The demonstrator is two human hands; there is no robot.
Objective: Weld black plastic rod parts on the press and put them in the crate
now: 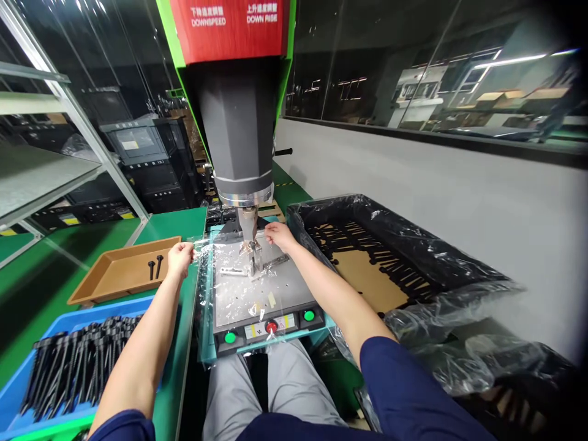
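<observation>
Clear plastic sheet (234, 288) is stretched over the press's (241, 122) metal plate (294, 285). Left hand (180, 258) pinches its edge at 10 o'clock; right hand's (278, 236) pinched at 1, looks like the same sheet. Brown tray (122, 269)'s at 9, blue bin (13, 383) at 8, black crate (386, 228) at 3.

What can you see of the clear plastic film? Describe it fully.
The clear plastic film is thin, colourless and see-through, wrinkled, with bright glints. Its upper part is spread between the left grip, pinching one side, and the right grip, pinching the other. The rest hangs in front of the metal plate, which shows through. Its outline is faint; whether it is a bag or single sheet, or touches the plate, cannot be told.
</observation>
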